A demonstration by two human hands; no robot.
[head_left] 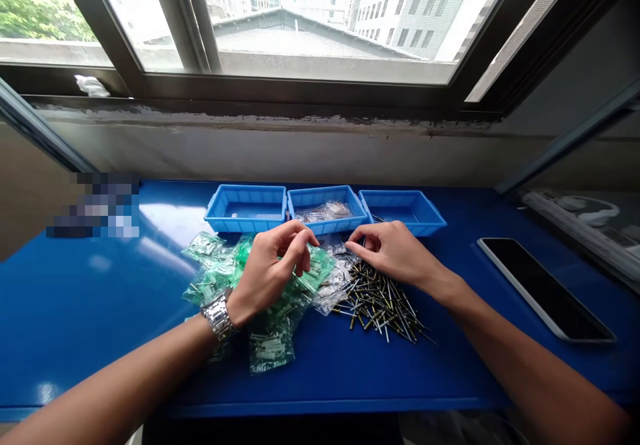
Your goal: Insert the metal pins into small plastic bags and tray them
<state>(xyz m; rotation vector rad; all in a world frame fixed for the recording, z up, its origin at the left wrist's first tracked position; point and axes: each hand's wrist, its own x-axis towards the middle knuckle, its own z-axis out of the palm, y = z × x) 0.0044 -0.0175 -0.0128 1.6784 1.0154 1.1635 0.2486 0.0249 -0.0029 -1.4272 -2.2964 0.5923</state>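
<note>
Small packets [325,268], clear and green-tinted, are heaped at the middle of the blue table [75,298], directly beneath both hands.

Head view, near to far:

- Left hand [273,265]: raised just above the green packets [220,268], fingers curled and thumb pressed toward the fingertips in a pinch. Something small appears to be nipped there, but it cannot be told what. A metal watch [219,317] is worn at the wrist.
- Right hand [395,252]: laid palm down, forefinger and thumb drawn together at the edge of the clear packets, touching or just beside them. Whether one is actually gripped cannot be told.
- Green packets: spread left of centre, overlapping, one lying nearest the table's front edge. They are judged to be kept as a loose pile so that single pieces can be picked off the top.
- Loose pins [380,302]: thin dark and brass-coloured pieces scattered right of the packets, under the right wrist, kept apart from the bagged stock.
- Three blue trays in a row at the far side: left tray [245,222] and right tray [425,222] look nearly bare; middle tray [325,226] holds a few clear packets. The row is within easy reach, seemingly for sorting by kind.
- Dark tablet [545,288]: lying flat, well to the right, clear of the parts.
- Window frame [320,88]: runs beyond the table.
</note>
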